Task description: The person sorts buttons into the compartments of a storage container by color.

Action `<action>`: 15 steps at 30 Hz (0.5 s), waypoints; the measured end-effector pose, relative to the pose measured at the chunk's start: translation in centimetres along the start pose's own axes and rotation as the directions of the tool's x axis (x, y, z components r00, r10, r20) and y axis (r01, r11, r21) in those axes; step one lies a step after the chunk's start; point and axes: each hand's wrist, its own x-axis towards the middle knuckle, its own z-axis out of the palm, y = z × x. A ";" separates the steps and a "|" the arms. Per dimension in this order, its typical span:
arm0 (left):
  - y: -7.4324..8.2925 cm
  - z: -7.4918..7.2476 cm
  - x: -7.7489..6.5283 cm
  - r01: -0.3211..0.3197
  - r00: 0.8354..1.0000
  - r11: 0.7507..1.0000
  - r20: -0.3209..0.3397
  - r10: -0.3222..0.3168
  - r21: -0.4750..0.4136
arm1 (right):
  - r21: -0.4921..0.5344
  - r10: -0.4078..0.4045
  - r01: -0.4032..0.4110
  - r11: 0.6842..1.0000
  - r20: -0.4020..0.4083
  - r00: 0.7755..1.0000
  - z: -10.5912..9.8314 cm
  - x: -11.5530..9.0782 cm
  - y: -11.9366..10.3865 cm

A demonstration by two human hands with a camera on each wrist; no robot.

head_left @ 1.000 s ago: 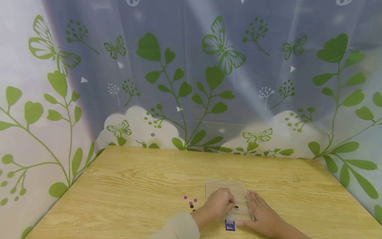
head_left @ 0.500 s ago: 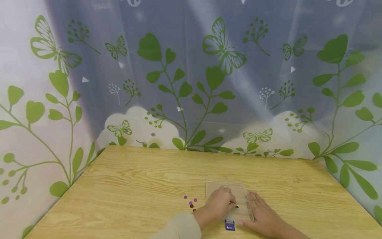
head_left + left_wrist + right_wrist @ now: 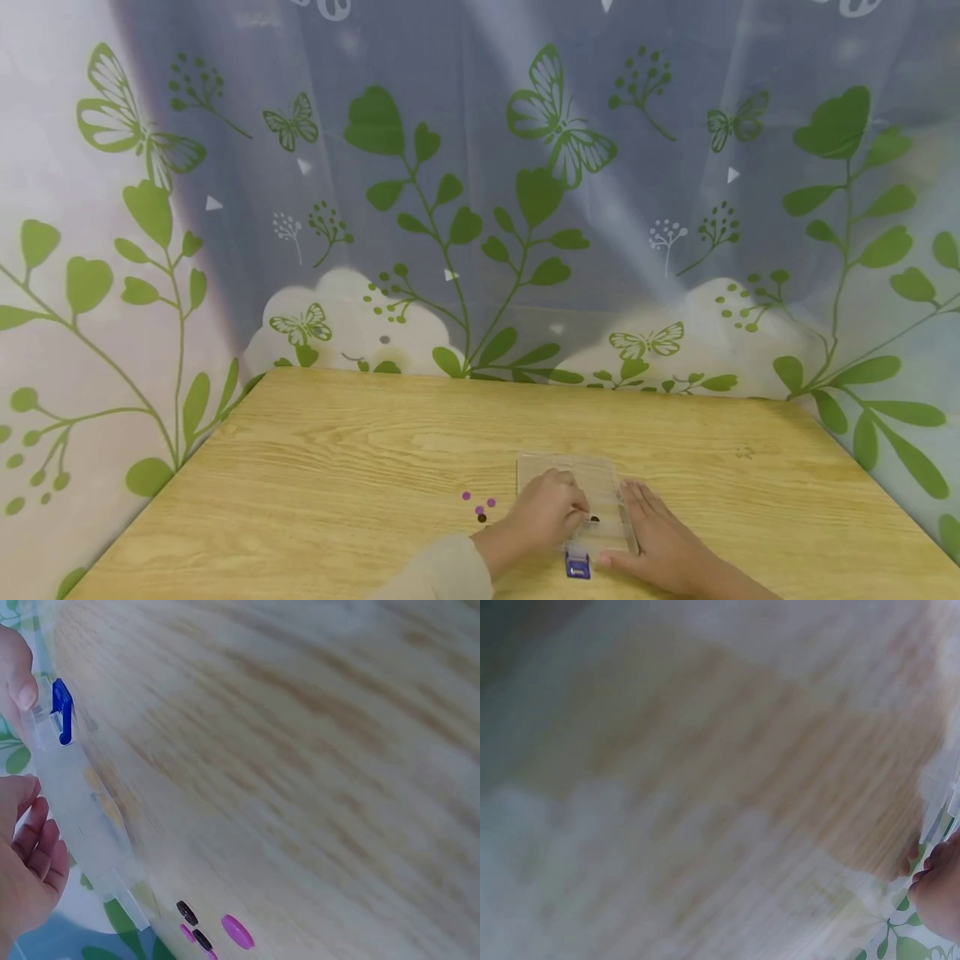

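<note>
A clear plastic compartment box (image 3: 536,468) with a blue latch (image 3: 577,565) sits on the wooden table. My left hand (image 3: 551,508) is over the box with its fingers bent. In the left wrist view, nothing shows between the left hand's (image 3: 30,862) thumb and fingers. Just right of those fingertips, a small black button (image 3: 595,519) lies in the box. My right hand (image 3: 663,533) rests along the box's right side, fingers extended, thumb by the front corner near the latch. The right wrist view is mostly blurred table, with part of the box at its right edge.
Left of the box lie several small buttons, among them a magenta button (image 3: 466,496) and a dark button (image 3: 482,518). The wooden table (image 3: 337,467) meets a leaf-and-butterfly patterned curtain (image 3: 480,208) at its back and sides.
My left hand's fingertips have drawn slightly left, away from the black button, which now shows more fully in the box. The right hand and the box have stayed in place.
</note>
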 end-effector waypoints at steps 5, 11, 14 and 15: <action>-0.3 -0.1 -0.4 -0.006 1.000 1.000 -0.004 0.005 -0.031 | -0.013 -0.007 0.006 1.000 -0.016 1.000 0.0 0.0 0.0; -0.9 -0.1 -1.2 -0.008 1.000 0.998 0.004 0.008 -0.059 | -0.017 -0.002 0.001 1.000 -0.023 1.000 -0.1 -0.1 -0.2; -1.0 -0.3 -1.5 0.009 1.000 0.997 0.002 -0.009 -0.076 | -0.016 0.005 -0.005 1.000 -0.022 1.000 -0.1 -0.1 -0.2; -1.1 -0.3 -1.6 0.018 1.000 0.996 0.001 -0.018 -0.085 | -0.015 0.006 -0.007 1.000 -0.022 1.000 0.0 -0.1 -0.3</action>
